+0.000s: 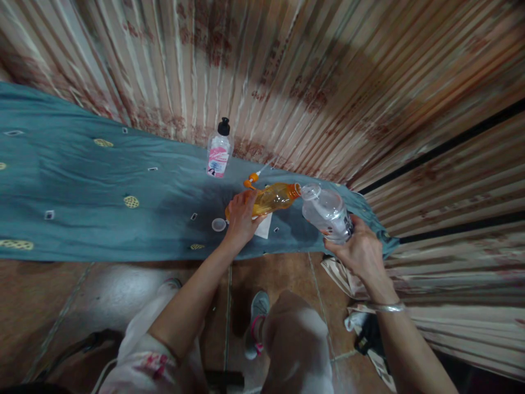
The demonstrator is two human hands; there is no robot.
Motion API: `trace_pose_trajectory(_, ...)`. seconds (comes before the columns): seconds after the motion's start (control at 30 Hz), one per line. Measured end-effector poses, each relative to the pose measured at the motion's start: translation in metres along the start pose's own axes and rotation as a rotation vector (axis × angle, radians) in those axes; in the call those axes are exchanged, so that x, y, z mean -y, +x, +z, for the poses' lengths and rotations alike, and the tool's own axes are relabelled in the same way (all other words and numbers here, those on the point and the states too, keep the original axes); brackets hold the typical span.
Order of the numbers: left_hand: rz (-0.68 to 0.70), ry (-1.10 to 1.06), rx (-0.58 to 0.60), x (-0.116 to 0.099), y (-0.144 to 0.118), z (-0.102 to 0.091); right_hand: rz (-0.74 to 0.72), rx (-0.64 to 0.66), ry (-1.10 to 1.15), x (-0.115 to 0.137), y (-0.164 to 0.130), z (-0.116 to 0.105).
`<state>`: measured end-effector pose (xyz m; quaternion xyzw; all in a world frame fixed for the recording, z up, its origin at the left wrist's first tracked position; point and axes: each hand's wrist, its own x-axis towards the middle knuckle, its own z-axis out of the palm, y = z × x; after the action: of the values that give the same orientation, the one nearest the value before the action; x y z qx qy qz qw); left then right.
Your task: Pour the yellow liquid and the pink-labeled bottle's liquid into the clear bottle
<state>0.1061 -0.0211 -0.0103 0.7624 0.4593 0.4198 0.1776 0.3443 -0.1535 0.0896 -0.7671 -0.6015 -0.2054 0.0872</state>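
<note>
My left hand (243,214) is wrapped round an orange see-through bottle (275,198), tilted with its mouth to the right. In my right hand (361,245) is a clear plastic bottle (326,212), tipped so that its open mouth meets or nearly meets the orange bottle's mouth. Whether liquid passes between them I cannot tell. Just behind the orange bottle lies an orange spray pump head (252,178) with a thin pale tube. A small round whitish cap (219,224) sits left of my left hand. Under the orange bottle a white piece of paper (263,226) shows in part.
A clear bottle with a black top and pink label (219,153) stands at the back of the teal cloth (82,191). Pleated patterned curtains (262,71) hang behind and at the right. Cloth and dark items (367,334) lie on the tiled floor.
</note>
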Motion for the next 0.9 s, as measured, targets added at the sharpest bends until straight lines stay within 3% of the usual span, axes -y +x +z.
trace_pose_trajectory(0.9, 0.001, -0.008, 0.006, -0.0008, -0.0002, -0.001, -0.01, 0.004, -0.024, -0.0025, 0.0006, 0.0008)
